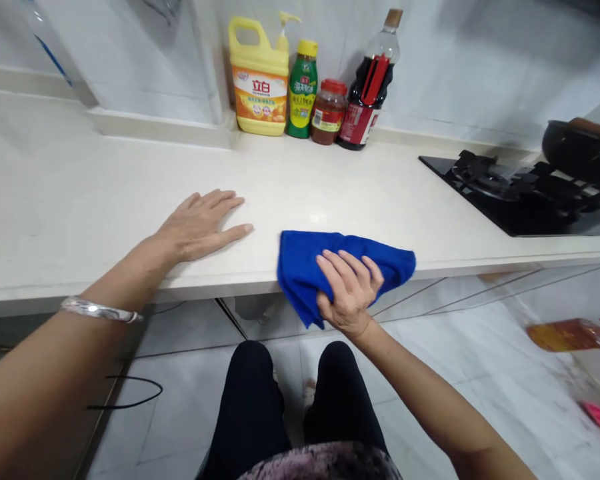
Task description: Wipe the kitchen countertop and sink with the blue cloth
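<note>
A blue cloth [305, 260] lies over the front edge of the white countertop [130, 180], part of it hanging below the edge. My right hand [350, 290] grips the cloth at that edge, fingers curled on top of it and the thumb tucked at its near side. To the left, my left hand [203, 227] rests palm down on the counter with its fingers stretched out and nothing in it. A silver bangle [101, 309] circles the left wrist.
Against the wall stand a yellow detergent jug [260, 80], a green bottle [303, 90], a red-lidded jar [329, 112] and a dark sauce bottle [367, 83]. At right is a gas stove [525, 193] with a dark pot [580, 153]. An amber-filled bottle [570, 335] is near the floor.
</note>
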Action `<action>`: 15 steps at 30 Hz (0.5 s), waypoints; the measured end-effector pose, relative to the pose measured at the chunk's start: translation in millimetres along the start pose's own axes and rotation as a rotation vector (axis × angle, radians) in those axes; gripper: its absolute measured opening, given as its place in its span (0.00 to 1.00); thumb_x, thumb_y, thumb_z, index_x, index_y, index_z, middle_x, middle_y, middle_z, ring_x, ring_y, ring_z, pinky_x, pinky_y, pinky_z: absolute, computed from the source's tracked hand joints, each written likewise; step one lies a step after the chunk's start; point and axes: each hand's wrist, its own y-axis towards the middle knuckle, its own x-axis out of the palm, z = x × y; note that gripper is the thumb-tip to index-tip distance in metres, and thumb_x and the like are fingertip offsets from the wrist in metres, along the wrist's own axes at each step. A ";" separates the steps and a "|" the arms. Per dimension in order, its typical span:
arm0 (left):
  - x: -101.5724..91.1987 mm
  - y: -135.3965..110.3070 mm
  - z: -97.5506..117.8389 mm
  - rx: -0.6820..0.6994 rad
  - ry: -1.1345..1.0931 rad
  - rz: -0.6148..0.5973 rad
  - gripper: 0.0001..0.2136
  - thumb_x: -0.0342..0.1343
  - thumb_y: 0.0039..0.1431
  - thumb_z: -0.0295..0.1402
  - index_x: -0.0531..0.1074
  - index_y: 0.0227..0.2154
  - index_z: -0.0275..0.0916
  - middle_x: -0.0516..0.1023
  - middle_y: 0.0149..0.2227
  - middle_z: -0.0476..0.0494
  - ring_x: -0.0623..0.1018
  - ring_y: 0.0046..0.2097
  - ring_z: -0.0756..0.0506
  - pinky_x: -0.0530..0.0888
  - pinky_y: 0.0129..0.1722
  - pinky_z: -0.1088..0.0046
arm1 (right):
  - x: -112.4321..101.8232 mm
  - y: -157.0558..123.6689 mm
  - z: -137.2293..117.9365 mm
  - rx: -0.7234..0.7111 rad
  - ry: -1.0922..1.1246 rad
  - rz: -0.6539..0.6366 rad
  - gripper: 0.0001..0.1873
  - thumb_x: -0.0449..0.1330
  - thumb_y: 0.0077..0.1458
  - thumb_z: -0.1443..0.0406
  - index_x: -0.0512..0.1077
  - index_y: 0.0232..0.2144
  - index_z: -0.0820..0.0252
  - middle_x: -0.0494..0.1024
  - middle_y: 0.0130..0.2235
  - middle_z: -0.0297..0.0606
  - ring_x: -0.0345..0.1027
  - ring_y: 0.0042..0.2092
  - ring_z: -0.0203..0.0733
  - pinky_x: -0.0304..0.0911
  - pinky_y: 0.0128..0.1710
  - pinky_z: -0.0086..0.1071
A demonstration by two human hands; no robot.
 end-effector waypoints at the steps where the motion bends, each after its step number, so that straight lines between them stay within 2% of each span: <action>1: 0.5 0.5 -0.4 -0.006 0.022 -0.009 0.38 0.44 0.60 0.59 0.57 0.67 0.39 0.53 0.71 0.39 0.50 0.71 0.32 0.41 0.68 0.51 | -3.3 6.0 -14.2 -0.049 0.024 0.009 0.30 0.46 0.62 0.53 0.63 0.65 0.47 0.66 0.65 0.32 0.53 0.67 0.56 0.38 0.68 0.54; 3: 0.0 0.3 0.4 -0.013 0.062 -0.026 0.38 0.41 0.62 0.59 0.55 0.68 0.37 0.52 0.71 0.38 0.49 0.71 0.33 0.42 0.68 0.50 | -6.2 19.0 -42.1 -0.148 0.084 0.044 0.30 0.46 0.64 0.55 0.60 0.66 0.50 0.64 0.66 0.33 0.53 0.67 0.54 0.42 0.67 0.51; 5: -1.5 -0.9 2.3 -0.009 0.096 -0.030 0.37 0.37 0.65 0.57 0.54 0.68 0.37 0.50 0.72 0.38 0.48 0.72 0.35 0.43 0.68 0.51 | -5.3 31.0 -64.9 -0.237 0.138 0.098 0.30 0.47 0.65 0.55 0.60 0.66 0.57 0.64 0.66 0.39 0.54 0.66 0.55 0.47 0.66 0.51; 8: -2.4 -2.8 2.7 -0.009 0.127 -0.030 0.34 0.34 0.67 0.56 0.53 0.68 0.39 0.50 0.72 0.40 0.49 0.72 0.38 0.45 0.69 0.52 | -2.2 42.4 -80.4 -0.323 0.155 0.179 0.31 0.48 0.65 0.55 0.61 0.64 0.66 0.66 0.65 0.48 0.56 0.65 0.57 0.52 0.64 0.51; 11: -0.9 -3.4 -1.0 -0.004 0.157 -0.032 0.35 0.34 0.67 0.55 0.52 0.68 0.39 0.50 0.72 0.39 0.49 0.72 0.37 0.46 0.68 0.50 | -1.3 44.3 -67.9 -0.410 0.105 0.235 0.30 0.49 0.65 0.55 0.62 0.63 0.67 0.68 0.63 0.50 0.59 0.64 0.56 0.55 0.63 0.48; 15: 0.7 -3.5 -3.7 0.005 0.189 -0.028 0.36 0.35 0.67 0.56 0.51 0.69 0.38 0.50 0.72 0.37 0.49 0.72 0.35 0.48 0.68 0.49 | -4.4 36.4 -16.2 -0.449 0.058 0.331 0.31 0.49 0.65 0.52 0.64 0.62 0.65 0.71 0.61 0.48 0.61 0.63 0.54 0.58 0.61 0.45</action>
